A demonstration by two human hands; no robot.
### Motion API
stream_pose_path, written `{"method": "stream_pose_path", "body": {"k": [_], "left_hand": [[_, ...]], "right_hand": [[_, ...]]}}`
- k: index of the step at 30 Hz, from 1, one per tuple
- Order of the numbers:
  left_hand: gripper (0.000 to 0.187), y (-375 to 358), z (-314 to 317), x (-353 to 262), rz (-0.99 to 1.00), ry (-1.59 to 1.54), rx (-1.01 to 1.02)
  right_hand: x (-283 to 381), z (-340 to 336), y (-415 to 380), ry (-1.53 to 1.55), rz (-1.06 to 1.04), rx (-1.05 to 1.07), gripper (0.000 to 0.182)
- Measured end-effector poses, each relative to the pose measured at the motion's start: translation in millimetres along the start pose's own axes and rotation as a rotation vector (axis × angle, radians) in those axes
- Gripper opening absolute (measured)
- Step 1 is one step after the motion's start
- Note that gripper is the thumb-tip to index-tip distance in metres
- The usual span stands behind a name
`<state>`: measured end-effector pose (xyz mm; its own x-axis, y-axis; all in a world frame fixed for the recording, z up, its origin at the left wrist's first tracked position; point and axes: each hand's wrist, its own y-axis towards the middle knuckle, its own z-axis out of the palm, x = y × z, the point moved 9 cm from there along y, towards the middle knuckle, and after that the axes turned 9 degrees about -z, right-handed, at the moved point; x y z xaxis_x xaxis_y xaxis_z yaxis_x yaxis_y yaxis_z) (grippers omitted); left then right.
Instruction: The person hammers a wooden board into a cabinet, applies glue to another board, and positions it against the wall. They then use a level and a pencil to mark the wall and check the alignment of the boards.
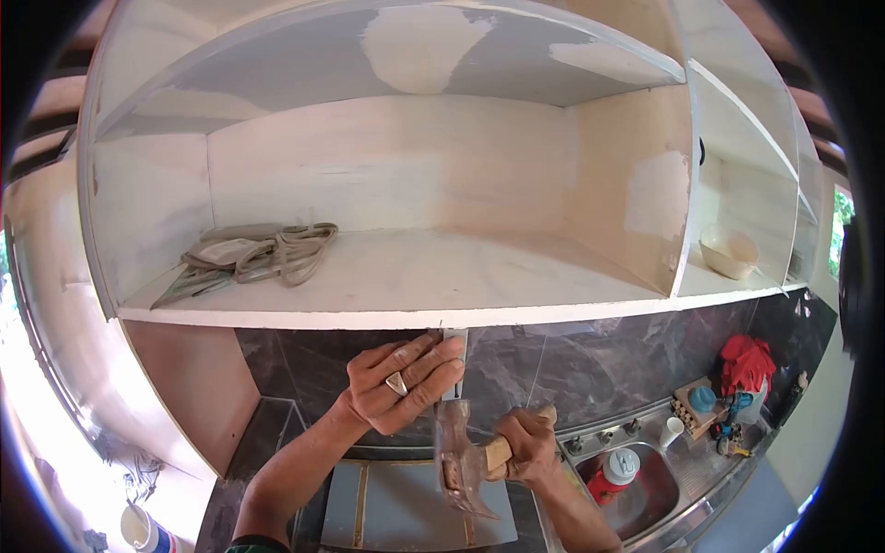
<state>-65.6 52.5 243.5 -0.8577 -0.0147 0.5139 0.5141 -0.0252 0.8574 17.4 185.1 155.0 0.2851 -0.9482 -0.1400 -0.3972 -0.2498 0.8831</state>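
My left hand point(403, 382), with a ring on one finger, is raised to the underside of the white shelf's front edge point(396, 319). Its fingers press together against a narrow, light-coloured strip point(458, 355) that stands upright below that edge; the strip's exact kind is partly hidden by the fingers. Just below and to the right, my right hand point(524, 446) is wrapped around the wooden handle of a claw hammer point(458, 452). The hammer head hangs close under the strip, its claw pointing down, slightly blurred.
A bundled cord point(267, 251) lies on the shelf's left, and a cream bowl point(729, 252) sits in the right compartment. Below right, a sink point(659, 488) holds a red jug point(612, 476). A white cup point(672, 431), tools and a red cloth point(746, 364) are beside it.
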Motion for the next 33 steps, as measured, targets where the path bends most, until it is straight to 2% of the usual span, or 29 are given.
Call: {"method": "stream_pose_path", "body": {"k": [1, 3, 5, 8, 9, 11, 16, 18, 19, 22, 26, 28, 29, 31, 32, 33], "left_hand": [[0.016, 1, 1, 0, 0.013, 0.019, 0.011], [0.019, 1, 0, 0, 0.008, -0.010, 0.013], [0.023, 0, 2, 1, -0.005, -0.027, 0.008], [0.023, -2, 1, 2, -0.018, -0.029, 0.002], [0.023, -1, 2, 2, -0.019, -0.028, 0.003], [0.024, -1, 1, 1, -0.020, -0.027, 0.006], [0.024, -1, 0, 2, -0.026, -0.026, 0.016], [0.025, -2, 2, 2, -0.037, -0.037, -0.001], [0.025, -2, 1, 3, -0.045, -0.054, -0.022], [0.027, -2, 2, 3, -0.039, -0.046, 0.032], [0.027, -1, 2, 4, -0.034, -0.043, 0.018], [0.027, -3, 1, 4, -0.033, -0.048, -0.032], [0.027, -4, 1, 5, -0.037, -0.049, -0.027], [0.027, -4, 1, 4, -0.030, -0.026, -0.023], [0.027, -4, 2, 4, -0.033, -0.028, -0.021], [0.028, -5, 2, 5, -0.031, -0.017, -0.005]], "right_hand": [[1, 1, 0, 0.038, -0.028, -0.035, 0.037], [-2, 4, -5, 0.066, -0.044, -0.081, 0.037], [7, 0, -12, 0.186, -0.243, -0.165, 0.049], [16, -3, -12, 0.092, -0.352, -0.176, 0.060], [18, -7, -9, 0.092, -0.356, -0.175, 0.060], [-4, 0, 0, -0.027, -0.032, -0.002, 0.059], [-2, 4, -10, 0.152, -0.105, -0.151, 0.056], [18, -3, -15, 0.142, -0.402, -0.217, 0.059], [16, -4, -15, 0.143, -0.404, -0.218, 0.059], [-2, -3, 3, -0.010, -0.040, -0.029, 0.047], [4, -2, -6, 0.063, -0.064, -0.082, 0.048], [15, -7, -15, 0.156, -0.252, -0.172, 0.059], [12, -8, -17, 0.160, -0.247, -0.171, 0.059], [18, -8, -16, 0.040, -0.375, -0.110, 0.060], [18, -11, -11, 0.040, -0.372, -0.109, 0.060], [9, -10, 0, -0.015, -0.200, -0.038, 0.054]]}}
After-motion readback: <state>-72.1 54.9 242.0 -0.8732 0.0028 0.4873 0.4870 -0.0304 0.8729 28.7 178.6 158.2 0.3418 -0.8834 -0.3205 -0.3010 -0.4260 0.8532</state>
